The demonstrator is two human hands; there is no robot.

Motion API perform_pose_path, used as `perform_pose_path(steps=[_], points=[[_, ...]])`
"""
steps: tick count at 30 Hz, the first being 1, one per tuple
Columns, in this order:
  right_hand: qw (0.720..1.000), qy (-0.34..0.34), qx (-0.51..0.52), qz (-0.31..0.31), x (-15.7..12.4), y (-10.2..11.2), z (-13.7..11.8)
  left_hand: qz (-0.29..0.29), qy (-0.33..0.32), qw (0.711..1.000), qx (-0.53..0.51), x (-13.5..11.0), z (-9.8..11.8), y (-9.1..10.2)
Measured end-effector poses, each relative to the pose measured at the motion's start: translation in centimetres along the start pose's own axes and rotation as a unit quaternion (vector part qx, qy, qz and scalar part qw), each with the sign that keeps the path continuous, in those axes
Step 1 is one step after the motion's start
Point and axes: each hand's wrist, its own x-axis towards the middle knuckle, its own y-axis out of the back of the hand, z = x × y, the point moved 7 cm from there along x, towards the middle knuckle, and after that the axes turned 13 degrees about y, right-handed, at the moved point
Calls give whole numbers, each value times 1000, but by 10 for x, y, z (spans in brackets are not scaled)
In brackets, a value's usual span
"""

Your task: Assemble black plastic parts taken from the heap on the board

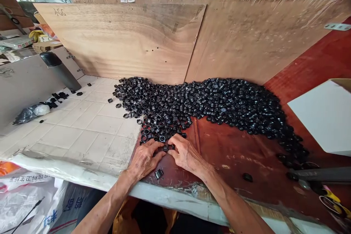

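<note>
Just in front of a pile of small black plastic pieces, my left hand and my right hand meet with their fingertips close together. Between them are a black plastic ring at my left fingers and a black plastic cap at my right fingers. Thumb and fingers of each hand are pinched; the fingers partly cover both pieces. Open rings make up the left of the pile, and mostly closed-looking caps the right. One loose black piece lies below my hands on the red-brown board.
A wooden panel stands behind the pile. On the pale left surface are a dark bottle and a plastic bag. At right are a white box, yellow-handled scissors and a loose black piece. A white padded edge runs along the front.
</note>
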Motion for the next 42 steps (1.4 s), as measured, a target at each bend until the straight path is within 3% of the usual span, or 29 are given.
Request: perform_pose_path(steps=[5, 11, 16, 18, 22, 25, 31, 35, 38, 42], points=[[999, -33, 12, 15, -2, 3, 7, 17, 36, 999, -36, -1, -9, 2], [998, -44, 36, -6, -1, 14, 3, 19, -19, 999, 21, -2, 4, 2], [981, -110, 32, 155, -11, 60, 43, 64, 3, 998, -1, 1, -6, 3], [982, -115, 19, 147, -13, 65, 55, 76, 3, 997, -5, 1, -9, 3], [991, -112, 26, 67, -13, 46, 56, 112, 35, 992, -35, 0, -13, 11], [994, -102, 10, 32, -10, 31, 45, 79, 49, 995, -47, -1, -11, 11], [997, -58, -49, 27, -5, 23, 30, -4, 0, 1000, -6, -4, 0, 0], [999, -18, -45, -8, -4, 17, 17, -42, -20, 999, 5, -5, 0, -8], [999, -13, -37, -32, -3, 11, 9, -42, -23, 998, 28, -5, 2, -10], [999, -11, -36, -19, 1, 10, 3, -27, -45, 997, 56, -7, 12, -7]])
